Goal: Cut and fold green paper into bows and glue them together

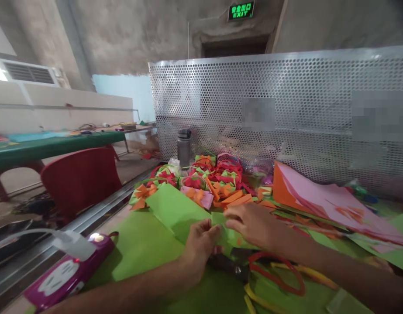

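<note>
A green paper sheet (175,209) lies folded on the green table cover (139,248). My left hand (201,244) pinches its near edge, fingers closed on the paper. Just to the right, my right hand (250,222) grips the same sheet at a small folded flap (221,218), fingers curled onto it. Beneath the hands lie dark scissors with red and yellow loop handles (273,270), partly hidden by my wrists.
A heap of red, orange and green paper pieces (214,179) sits behind the hands. Pink and orange sheets (319,196) lie at right. A grey bottle (184,146) stands by the perforated metal screen (286,109). A purple device (67,270) rests at left; a red chair (80,179) beyond.
</note>
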`<state>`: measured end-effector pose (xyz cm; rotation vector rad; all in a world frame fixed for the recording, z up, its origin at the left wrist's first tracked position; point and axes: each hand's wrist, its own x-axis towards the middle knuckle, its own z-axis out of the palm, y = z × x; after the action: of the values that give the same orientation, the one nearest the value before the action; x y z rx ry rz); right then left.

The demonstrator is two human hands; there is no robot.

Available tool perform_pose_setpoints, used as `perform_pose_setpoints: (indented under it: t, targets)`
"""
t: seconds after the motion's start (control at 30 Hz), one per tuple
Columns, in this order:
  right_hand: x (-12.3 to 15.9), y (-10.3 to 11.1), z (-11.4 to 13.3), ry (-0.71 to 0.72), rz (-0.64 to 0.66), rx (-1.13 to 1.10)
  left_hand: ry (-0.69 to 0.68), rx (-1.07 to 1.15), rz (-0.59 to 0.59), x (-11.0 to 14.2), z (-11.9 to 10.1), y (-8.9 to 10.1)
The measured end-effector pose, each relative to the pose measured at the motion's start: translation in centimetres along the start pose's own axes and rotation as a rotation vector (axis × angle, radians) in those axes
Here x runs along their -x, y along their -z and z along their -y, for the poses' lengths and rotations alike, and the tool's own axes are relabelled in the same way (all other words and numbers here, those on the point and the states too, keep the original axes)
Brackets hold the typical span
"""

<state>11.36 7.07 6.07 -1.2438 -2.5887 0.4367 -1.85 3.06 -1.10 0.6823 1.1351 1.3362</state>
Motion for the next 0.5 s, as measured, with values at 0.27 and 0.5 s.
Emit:
perform_pose_setpoints:
  t: [0.27, 0.5]
  targets:
    - [-9.0, -3.2, -1.8, -0.021, 0.059, -0.214, -0.089, -0.038, -0.014, -0.3, -0.4, 0.8]
    - [-7.8, -5.1, -3.7, -0.047, 0.079, -0.462, -0.678, -0.424, 0.214, 3.0, -3.5, 0.6]
